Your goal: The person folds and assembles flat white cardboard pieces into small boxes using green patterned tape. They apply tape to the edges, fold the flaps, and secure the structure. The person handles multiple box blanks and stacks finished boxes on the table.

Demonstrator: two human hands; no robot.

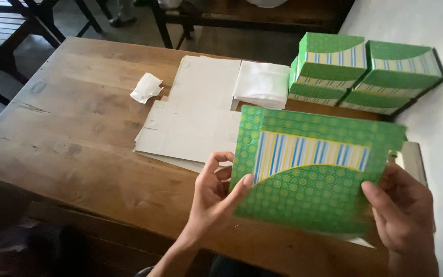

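Both hands are gripping a flat green carton (314,174) above the table (78,133): left hand (214,195) is pinching its left edge, right hand (406,213) its right edge. Beyond it, white cardboard sheets (196,118) and a tissue stack (261,84) are lying beside stacked green boxes (365,74). A crumpled tissue (146,87) is lying just left of the sheets.

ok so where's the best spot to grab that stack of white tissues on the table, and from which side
Probably by its two short ends, coming down from above. The tissue stack lies flat on the wooden table, soft and loosely squared, so pinching one edge would likely peel off only the top sheets. Its near long edge is open; the green boxes crowd its right end, so fingers must slip in there carefully.
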